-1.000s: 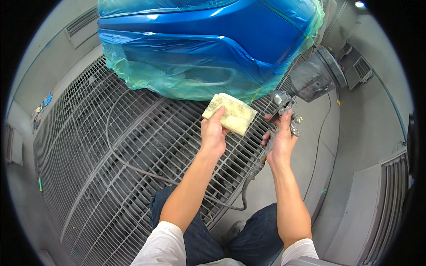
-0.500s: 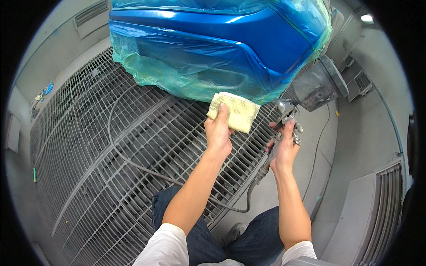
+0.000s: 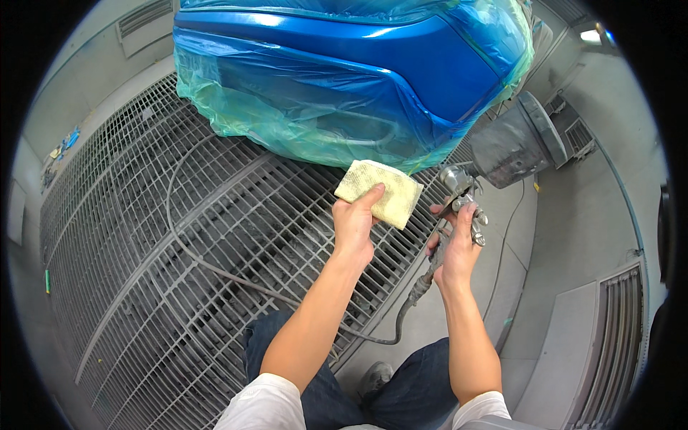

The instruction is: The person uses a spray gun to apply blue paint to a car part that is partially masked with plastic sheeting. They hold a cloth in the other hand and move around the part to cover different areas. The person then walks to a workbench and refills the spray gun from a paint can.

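My left hand [image 3: 356, 223] grips a folded yellow cloth [image 3: 387, 188], thumb pressed on top, out in front of me over the floor grating. To its right, my right hand [image 3: 459, 244] is wrapped around the handle of a metal spray gun [image 3: 456, 179]. A grey, paint-smudged cup [image 3: 510, 147] sits on the gun and tilts to the right. From the handle's lower end runs a dark hose [image 3: 403, 326]. Ahead of both hands is a glossy blue vehicle body panel [image 3: 344, 39], with green translucent masking film [image 3: 287, 136] around it. The cloth's top edge lies close to the film in view.
Under me is a metal floor grating [image 3: 193, 287], with the hose looping over its left part. A second thin line [image 3: 510, 233] lies on the grey floor at right. Grey walls with a louvred vent [image 3: 620, 322] stand on the right. Small blue and yellow scraps [image 3: 64, 143] lie far left.
My left hand has shifted slightly, its thumb now slanting across the cloth, which sits a little lower. The spray gun and right hand have dropped slightly. The view has shifted a little.
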Demonstrator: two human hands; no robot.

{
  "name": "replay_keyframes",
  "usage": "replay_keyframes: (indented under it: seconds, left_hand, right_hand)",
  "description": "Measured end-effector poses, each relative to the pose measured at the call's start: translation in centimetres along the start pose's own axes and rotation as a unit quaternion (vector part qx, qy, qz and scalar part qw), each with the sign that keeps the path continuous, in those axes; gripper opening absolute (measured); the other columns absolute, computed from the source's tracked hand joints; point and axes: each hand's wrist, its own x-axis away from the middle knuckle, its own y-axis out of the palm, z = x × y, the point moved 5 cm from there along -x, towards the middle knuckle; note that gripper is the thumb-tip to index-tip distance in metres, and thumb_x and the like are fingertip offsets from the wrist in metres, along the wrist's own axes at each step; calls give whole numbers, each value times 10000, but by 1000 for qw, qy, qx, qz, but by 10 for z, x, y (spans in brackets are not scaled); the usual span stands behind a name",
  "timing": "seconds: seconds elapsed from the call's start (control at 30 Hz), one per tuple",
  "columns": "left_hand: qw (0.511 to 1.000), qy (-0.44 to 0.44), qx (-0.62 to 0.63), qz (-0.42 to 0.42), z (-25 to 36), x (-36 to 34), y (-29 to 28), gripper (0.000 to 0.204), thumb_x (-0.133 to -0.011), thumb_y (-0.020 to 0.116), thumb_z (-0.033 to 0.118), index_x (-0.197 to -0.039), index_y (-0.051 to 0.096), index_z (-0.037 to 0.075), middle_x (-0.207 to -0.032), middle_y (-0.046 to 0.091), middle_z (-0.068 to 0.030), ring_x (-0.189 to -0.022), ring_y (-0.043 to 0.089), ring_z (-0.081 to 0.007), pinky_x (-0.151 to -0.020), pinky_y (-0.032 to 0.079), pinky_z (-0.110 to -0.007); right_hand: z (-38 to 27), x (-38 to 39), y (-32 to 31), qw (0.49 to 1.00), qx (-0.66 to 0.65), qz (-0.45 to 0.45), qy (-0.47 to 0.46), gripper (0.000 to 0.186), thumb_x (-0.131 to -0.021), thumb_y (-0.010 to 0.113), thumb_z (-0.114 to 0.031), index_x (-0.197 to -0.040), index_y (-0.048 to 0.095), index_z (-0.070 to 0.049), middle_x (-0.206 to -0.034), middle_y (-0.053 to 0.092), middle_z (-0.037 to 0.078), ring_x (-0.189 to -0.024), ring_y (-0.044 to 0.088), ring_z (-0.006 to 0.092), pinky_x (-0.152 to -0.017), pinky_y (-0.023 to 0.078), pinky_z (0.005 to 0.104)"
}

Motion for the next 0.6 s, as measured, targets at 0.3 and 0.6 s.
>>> replay_keyframes:
  seconds: [0.3, 0.6]
  left_hand:
    - [999, -4, 30, 12, -5, -1, 3, 358, -932, 734, 124, -1258, 651, 3, -1184, 718, -83, -1050, 704, -184, -878, 552, -356]
    - [1000, -11, 16, 11, -10, 2, 9, 390, -941, 721, 138, -1293, 619, 4, -1227, 699, -94, -1108, 685, -202, -918, 542, -371]
  right_hand:
    - [-11, 4, -6, 1000, 10, -13, -12, 514, -1054, 549, -506, -1078, 618, 3, -1000, 723, 143, -466, 547, 138, -394, 424, 279]
    - [-15, 2, -21, 1000, 8, 1, 11, 515, -1051, 551, -513, -1120, 621, -8, -997, 722, 143, -479, 548, 137, -399, 426, 281]
